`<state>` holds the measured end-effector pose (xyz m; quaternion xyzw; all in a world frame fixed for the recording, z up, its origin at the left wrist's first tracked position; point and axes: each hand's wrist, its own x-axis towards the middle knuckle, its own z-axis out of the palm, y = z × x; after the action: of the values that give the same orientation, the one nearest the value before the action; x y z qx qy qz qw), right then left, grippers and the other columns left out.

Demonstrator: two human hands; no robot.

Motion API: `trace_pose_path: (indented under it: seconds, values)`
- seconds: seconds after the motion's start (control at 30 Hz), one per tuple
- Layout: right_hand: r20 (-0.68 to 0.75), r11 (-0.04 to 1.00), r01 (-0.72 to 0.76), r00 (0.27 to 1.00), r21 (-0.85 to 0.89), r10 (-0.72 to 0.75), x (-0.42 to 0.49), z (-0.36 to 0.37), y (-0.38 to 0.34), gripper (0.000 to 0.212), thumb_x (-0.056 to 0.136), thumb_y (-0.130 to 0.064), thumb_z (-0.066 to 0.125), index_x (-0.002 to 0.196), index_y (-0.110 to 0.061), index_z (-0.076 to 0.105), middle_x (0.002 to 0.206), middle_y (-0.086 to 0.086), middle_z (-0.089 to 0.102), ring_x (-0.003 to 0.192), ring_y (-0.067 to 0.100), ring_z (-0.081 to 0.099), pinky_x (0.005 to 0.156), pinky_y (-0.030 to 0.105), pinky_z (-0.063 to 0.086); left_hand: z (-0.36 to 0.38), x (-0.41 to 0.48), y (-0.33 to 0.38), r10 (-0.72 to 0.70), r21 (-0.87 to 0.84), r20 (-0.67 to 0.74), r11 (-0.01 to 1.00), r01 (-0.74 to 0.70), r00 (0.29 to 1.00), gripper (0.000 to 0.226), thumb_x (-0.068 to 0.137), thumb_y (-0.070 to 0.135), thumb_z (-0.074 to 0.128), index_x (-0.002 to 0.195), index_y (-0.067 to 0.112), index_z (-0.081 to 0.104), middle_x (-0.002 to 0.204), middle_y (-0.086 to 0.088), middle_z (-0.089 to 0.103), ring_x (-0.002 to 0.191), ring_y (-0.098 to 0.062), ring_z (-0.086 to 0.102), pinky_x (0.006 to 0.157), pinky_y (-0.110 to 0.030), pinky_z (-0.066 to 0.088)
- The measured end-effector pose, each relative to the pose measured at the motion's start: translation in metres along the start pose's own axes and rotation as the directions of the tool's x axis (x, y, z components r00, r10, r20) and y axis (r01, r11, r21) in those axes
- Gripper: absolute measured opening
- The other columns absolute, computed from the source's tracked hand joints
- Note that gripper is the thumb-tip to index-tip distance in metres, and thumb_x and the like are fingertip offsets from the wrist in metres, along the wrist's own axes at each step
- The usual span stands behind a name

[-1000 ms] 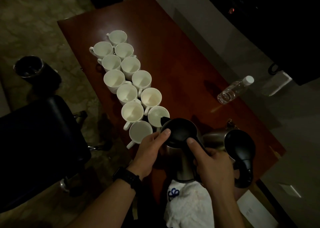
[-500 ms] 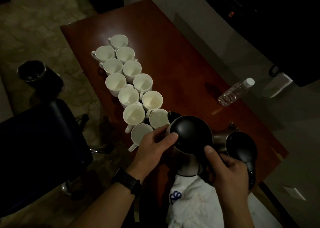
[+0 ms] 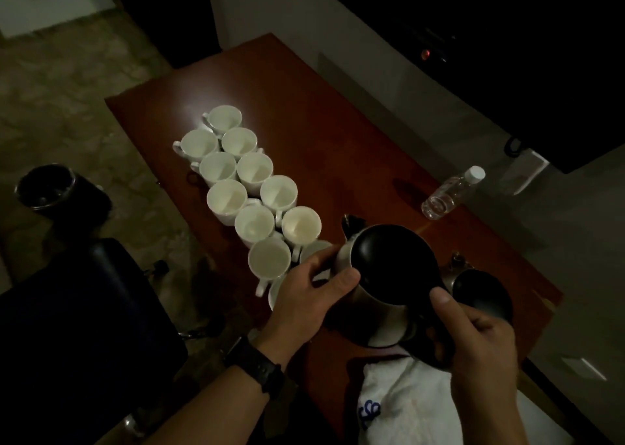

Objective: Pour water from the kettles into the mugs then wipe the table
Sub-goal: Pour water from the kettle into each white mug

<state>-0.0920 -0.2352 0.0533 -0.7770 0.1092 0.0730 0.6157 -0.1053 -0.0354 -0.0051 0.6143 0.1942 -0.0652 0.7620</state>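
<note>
Hands close on one kettle (image 3: 392, 262) from both sides. Nearest the person, a white cloth (image 3: 406, 400) lies on the bench (image 3: 338, 133) just under the kettle's near side. The right hand (image 3: 480, 339) is curled round the black handle at the kettle's near right, with the thumb laid up against the back of the lid. The left hand (image 3: 311, 295), a dark watch (image 3: 257, 367) on its wrist, grips the steel body on the kettle's left, thumb pressed at the lid's edge.

The kettle's handle-to-spout line runs from near right to far left, and the spout points away from the person. Its base appears clear of the bench.

A second ago the spout hung over the rim of the closest mug. It has since drawn back and now sits to the right of the row, over bare wood.

Just right of the kettle stands a second kettle (image 3: 480, 292), partly hidden by the right hand. Left of the kettle and beyond it, white mugs (image 3: 255, 223) run away in two touching rows. Far right of the kettle is a clear bottle (image 3: 449, 194).
</note>
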Motion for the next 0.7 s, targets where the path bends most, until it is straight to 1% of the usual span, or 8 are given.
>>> trace_pose_path:
  seconds: [0.07,0.13,0.2,0.3,0.4,0.5,0.6,0.7]
  values:
    - [-0.003,1.0,0.022,1.0,0.014,-0.022,0.003,0.007,-0.005,0.051,0.069,-0.058,0.078,0.038,-0.025,0.053,0.039,-0.004,0.041,0.034,0.007,0.038,0.039,0.016,0.036,-0.009,0.009,0.005,0.0,0.042,0.033,0.999,-0.001,0.999,0.081,0.064,0.064,0.075,0.136,0.029,0.062,0.133,0.011,0.068,0.128,-0.006,0.06,0.106,-0.032,0.052]
    - [-0.019,0.998,0.043,0.999,0.035,-0.042,0.007,0.012,-0.01,0.05,0.071,-0.05,0.08,0.037,-0.026,0.053,0.039,-0.006,0.041,0.034,0.005,0.039,0.039,0.015,0.037,-0.016,0.017,0.011,-0.007,0.061,0.054,0.998,0.003,0.999,0.073,0.061,0.067,0.076,0.128,0.041,0.063,0.129,0.016,0.069,0.123,0.001,0.061,0.096,-0.021,0.052]
    - [-0.011,0.998,0.049,0.999,0.029,-0.049,0.016,0.016,-0.017,0.052,0.071,-0.053,0.078,0.037,-0.026,0.05,0.04,-0.007,0.039,0.034,0.006,0.036,0.04,0.015,0.035,-0.019,0.024,0.017,0.005,0.061,0.06,0.998,-0.009,0.998,0.072,0.061,0.069,0.076,0.128,0.047,0.061,0.13,0.021,0.068,0.121,0.007,0.06,0.088,-0.014,0.051]
    - [-0.002,0.998,0.049,0.999,-0.044,-0.049,0.031,0.018,-0.026,0.058,0.068,-0.063,0.072,0.041,-0.018,0.048,0.04,-0.002,0.038,0.034,0.012,0.033,0.039,0.02,0.032,-0.019,0.033,0.021,-0.009,-0.008,0.067,1.0,0.009,0.998,0.085,0.061,0.065,0.078,0.139,0.039,0.057,0.136,0.017,0.064,0.121,0.006,0.061,0.084,-0.012,0.054]
    - [0.031,0.993,0.085,0.996,-0.085,-0.082,0.052,0.018,-0.031,0.059,0.07,-0.062,0.07,0.041,-0.014,0.051,0.04,0.002,0.043,0.035,0.013,0.037,0.04,0.02,0.034,-0.015,0.042,0.028,-0.017,-0.067,0.033,0.998,0.019,0.999,0.086,0.058,0.067,0.081,0.136,0.038,0.059,0.134,0.016,0.066,0.115,0.009,0.062,0.081,-0.009,0.053]
    - [0.106,0.988,0.115,0.989,-0.099,-0.105,0.074,0.018,-0.035,0.061,0.07,-0.063,0.072,0.043,-0.013,0.053,0.039,0.002,0.043,0.034,0.012,0.037,0.04,0.02,0.032,-0.009,0.05,0.033,-0.029,-0.056,-0.039,0.998,0.027,0.999,0.1,0.05,0.082,0.079,0.137,0.038,0.059,0.132,0.017,0.068,0.122,0.001,0.062,0.094,-0.023,0.053]
    - [0.191,0.985,0.133,0.975,-0.11,-0.111,0.098,0.011,-0.035,0.068,0.067,-0.075,0.075,0.044,-0.014,0.054,0.04,0.0,0.042,0.036,0.013,0.036,0.042,0.025,0.03,0.001,0.055,0.035,-0.052,-0.053,-0.112,0.998,0.047,0.992,0.088,0.058,0.075,0.078,0.135,0.035,0.063,0.127,0.013,0.071,0.122,-0.008,0.064,0.107,-0.04,0.052]
    - [0.269,0.986,0.126,0.959,-0.113,-0.092,0.121,0.003,-0.033,0.069,0.063,-0.077,0.075,0.047,-0.012,0.058,0.042,0.001,0.044,0.039,0.014,0.037,0.043,0.028,0.029,0.012,0.055,0.035,-0.063,-0.07,-0.189,0.996,0.05,0.98,0.083,0.06,0.07,0.077,0.133,0.032,0.064,0.128,0.01,0.071,0.124,-0.013,0.064,0.11,-0.047,0.049]
